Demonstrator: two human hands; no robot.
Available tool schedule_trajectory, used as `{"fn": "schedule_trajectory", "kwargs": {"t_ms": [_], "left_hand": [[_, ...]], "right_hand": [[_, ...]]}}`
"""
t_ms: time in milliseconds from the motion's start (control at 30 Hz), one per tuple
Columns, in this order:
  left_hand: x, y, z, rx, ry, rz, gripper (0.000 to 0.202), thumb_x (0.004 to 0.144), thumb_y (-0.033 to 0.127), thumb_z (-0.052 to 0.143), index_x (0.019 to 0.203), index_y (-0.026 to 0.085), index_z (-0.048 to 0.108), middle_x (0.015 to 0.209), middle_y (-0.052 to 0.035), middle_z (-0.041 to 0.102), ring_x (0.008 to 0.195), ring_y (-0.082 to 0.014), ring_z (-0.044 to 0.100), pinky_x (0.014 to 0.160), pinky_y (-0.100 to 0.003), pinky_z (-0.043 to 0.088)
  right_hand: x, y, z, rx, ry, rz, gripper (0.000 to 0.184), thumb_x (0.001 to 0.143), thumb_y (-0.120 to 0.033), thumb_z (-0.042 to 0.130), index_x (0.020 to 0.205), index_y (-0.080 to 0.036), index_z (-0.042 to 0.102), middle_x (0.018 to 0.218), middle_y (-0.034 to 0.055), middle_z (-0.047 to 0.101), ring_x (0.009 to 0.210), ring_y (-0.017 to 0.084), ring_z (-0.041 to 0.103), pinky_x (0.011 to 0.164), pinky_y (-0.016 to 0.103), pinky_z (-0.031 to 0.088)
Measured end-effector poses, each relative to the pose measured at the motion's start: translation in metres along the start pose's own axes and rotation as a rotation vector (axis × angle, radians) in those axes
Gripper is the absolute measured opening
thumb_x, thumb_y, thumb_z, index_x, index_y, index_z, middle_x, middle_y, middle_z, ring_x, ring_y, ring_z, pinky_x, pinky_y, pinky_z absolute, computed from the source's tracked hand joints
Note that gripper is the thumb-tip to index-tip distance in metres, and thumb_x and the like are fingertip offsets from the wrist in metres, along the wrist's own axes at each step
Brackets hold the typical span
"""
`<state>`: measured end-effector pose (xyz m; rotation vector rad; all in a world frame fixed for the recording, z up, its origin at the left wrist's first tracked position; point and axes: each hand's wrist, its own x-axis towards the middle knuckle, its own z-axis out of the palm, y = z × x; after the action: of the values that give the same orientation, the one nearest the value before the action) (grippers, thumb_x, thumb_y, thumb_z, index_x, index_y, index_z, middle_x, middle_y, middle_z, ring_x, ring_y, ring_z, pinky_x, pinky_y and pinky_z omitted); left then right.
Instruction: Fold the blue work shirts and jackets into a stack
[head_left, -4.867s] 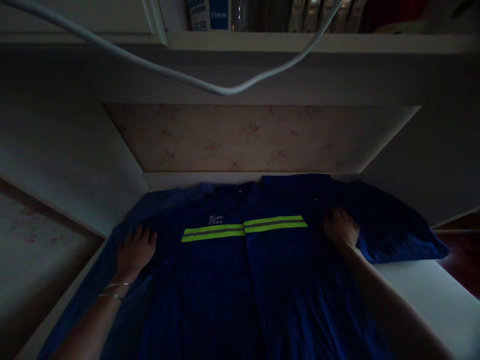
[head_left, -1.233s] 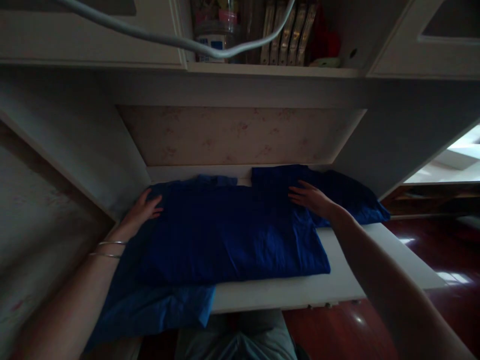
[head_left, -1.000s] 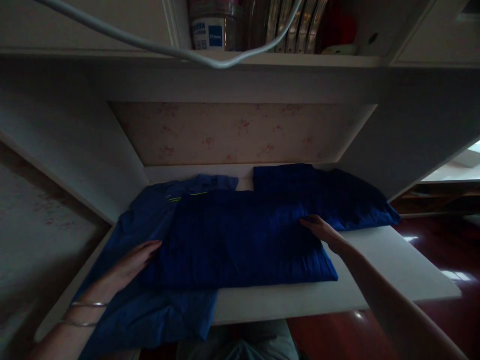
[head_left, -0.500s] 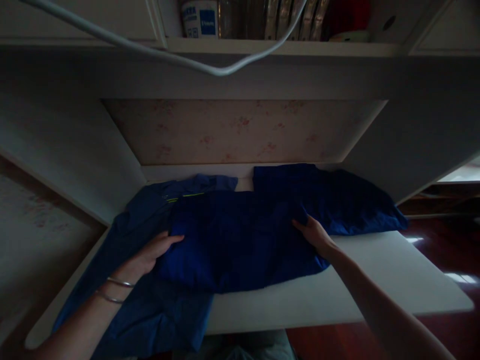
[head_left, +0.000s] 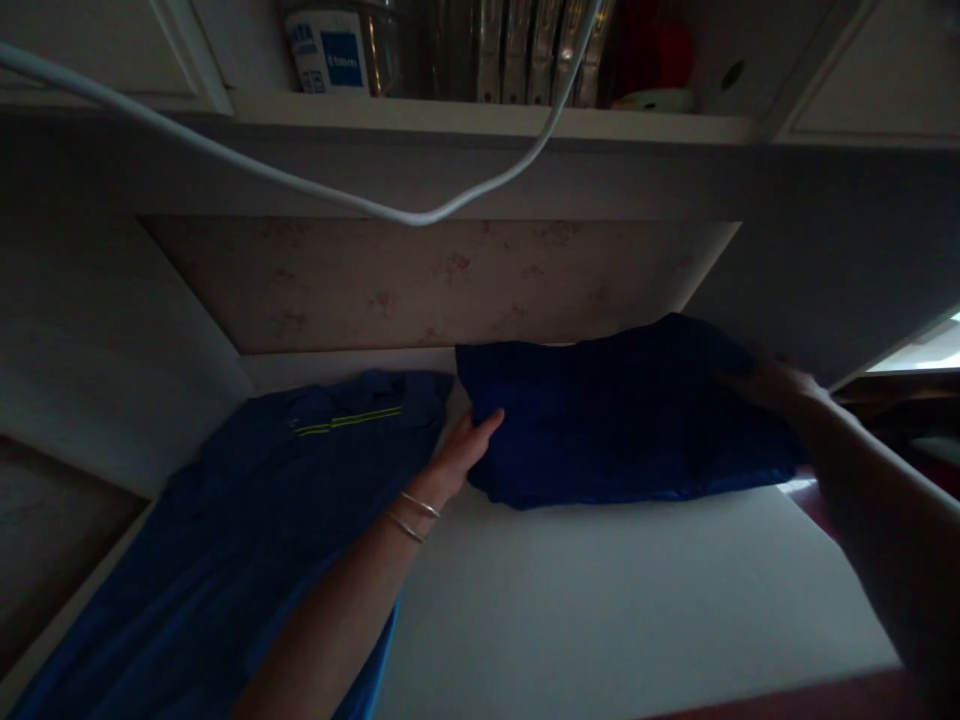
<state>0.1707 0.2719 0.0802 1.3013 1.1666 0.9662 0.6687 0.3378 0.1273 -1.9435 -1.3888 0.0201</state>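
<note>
A dark blue folded garment [head_left: 600,425] lies at the back right of the white table, its kind unclear. My left hand [head_left: 466,445] grips its left edge, thumb on top and the other fingers out of sight underneath. At the far right end, my right hand [head_left: 780,388] holds the same cloth; its fingers are dim in the shadow. To the left, a lighter blue shirt [head_left: 300,510] with two yellow stripes is spread flat, partly covered by my left forearm.
A white table [head_left: 585,590] carries the clothes, with panels on both sides. Above is a shelf [head_left: 487,115] holding a labelled container [head_left: 330,50], several upright cases and a red object [head_left: 664,50]. A white cable [head_left: 420,216] hangs across the view.
Both hands have moved right with the dark blue garment, which now lies over where another dark blue cloth was. The striped shirt is more uncovered. The view has shifted.
</note>
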Motion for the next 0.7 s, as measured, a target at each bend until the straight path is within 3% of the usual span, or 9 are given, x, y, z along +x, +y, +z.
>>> {"fn": "schedule_trajectory", "kwargs": {"t_ms": [67,133,233,367,433,533,600,700], "left_hand": [[-0.006,-0.028,0.009,0.101,0.035,0.009,0.053,0.085,0.050,0.061,0.124,0.014,0.061,0.123,-0.0169,0.070,0.114,-0.0286,0.065,0.102,-0.044,0.050],[-0.032,-0.053,0.002,0.198,0.087,0.032,0.054,0.079,0.046,0.068,0.122,0.013,0.063,0.127,-0.0189,0.066,0.123,-0.0326,0.058,0.111,-0.050,0.040],[-0.100,-0.090,-0.033,0.552,0.158,0.130,0.048,0.084,0.040,0.063,0.124,0.016,0.063,0.132,-0.0162,0.063,0.127,-0.0327,0.053,0.113,-0.052,0.036],[-0.196,-0.133,-0.092,1.230,0.366,0.123,0.055,0.088,0.042,0.059,0.137,0.018,0.056,0.139,-0.0166,0.058,0.126,-0.0365,0.054,0.105,-0.056,0.042],[-0.228,-0.145,-0.114,1.397,0.394,0.043,0.054,0.089,0.045,0.057,0.134,0.015,0.059,0.134,-0.0186,0.061,0.120,-0.0363,0.058,0.102,-0.054,0.045],[-0.249,-0.144,-0.133,1.473,0.330,-0.093,0.044,0.096,0.044,0.047,0.125,0.016,0.065,0.121,-0.0153,0.067,0.107,-0.0289,0.065,0.091,-0.044,0.051],[-0.249,-0.137,-0.142,1.508,0.342,-0.155,0.042,0.097,0.040,0.044,0.129,0.019,0.062,0.124,-0.0146,0.066,0.109,-0.0282,0.065,0.087,-0.042,0.051],[-0.244,-0.126,-0.157,1.532,0.407,-0.209,0.049,0.095,0.043,0.049,0.136,0.016,0.057,0.134,-0.0187,0.059,0.118,-0.0321,0.060,0.091,-0.043,0.049]], "right_hand": [[-0.014,0.005,0.017,-0.273,-0.018,0.189,0.065,0.072,-0.058,0.076,0.124,-0.022,0.060,0.143,0.0313,0.044,0.137,0.055,0.031,0.096,0.081,0.027],[-0.044,0.002,0.042,-0.415,-0.173,0.176,0.064,0.081,-0.053,0.070,0.135,-0.021,0.056,0.147,0.0302,0.042,0.134,0.052,0.039,0.097,0.076,0.031],[-0.111,-0.007,0.085,-0.409,-0.331,-0.092,0.049,0.092,-0.046,0.056,0.135,-0.022,0.057,0.144,0.0206,0.051,0.125,0.041,0.053,0.098,0.064,0.041],[-0.219,-0.031,0.132,-0.264,-0.188,-0.426,0.031,0.096,-0.030,0.045,0.118,-0.020,0.065,0.121,0.0118,0.068,0.111,0.029,0.062,0.105,0.056,0.040],[-0.271,-0.060,0.150,-0.088,-0.130,-0.538,0.027,0.096,-0.026,0.045,0.112,-0.021,0.066,0.110,0.0103,0.071,0.103,0.026,0.064,0.102,0.050,0.045],[-0.334,-0.124,0.176,0.211,-0.189,-0.560,0.021,0.097,-0.023,0.048,0.106,-0.023,0.067,0.102,0.0083,0.071,0.098,0.023,0.065,0.089,0.039,0.052],[-0.357,-0.173,0.193,0.395,-0.331,-0.522,0.021,0.098,-0.023,0.047,0.107,-0.024,0.065,0.103,0.0070,0.070,0.092,0.020,0.066,0.083,0.034,0.054],[-0.359,-0.239,0.219,0.525,-0.555,-0.439,0.023,0.096,-0.026,0.050,0.115,-0.023,0.062,0.110,0.0069,0.066,0.083,0.017,0.066,0.076,0.030,0.056]]}}
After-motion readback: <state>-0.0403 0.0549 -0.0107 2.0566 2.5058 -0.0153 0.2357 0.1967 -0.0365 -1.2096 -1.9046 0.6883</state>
